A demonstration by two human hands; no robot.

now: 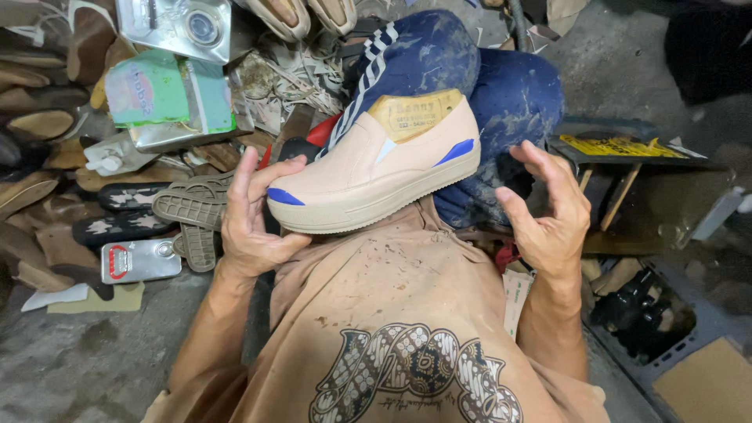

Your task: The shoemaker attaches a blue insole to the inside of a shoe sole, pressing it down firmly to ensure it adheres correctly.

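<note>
The shoe [374,168] rests on the knees, its long axis running from toe at the left hand [252,219], which clasps it, toward the right hand [552,207], open and just clear of the heel.

A single head-worn camera looks steeply down, close over the person's lap and the cluttered floor beyond.
</note>
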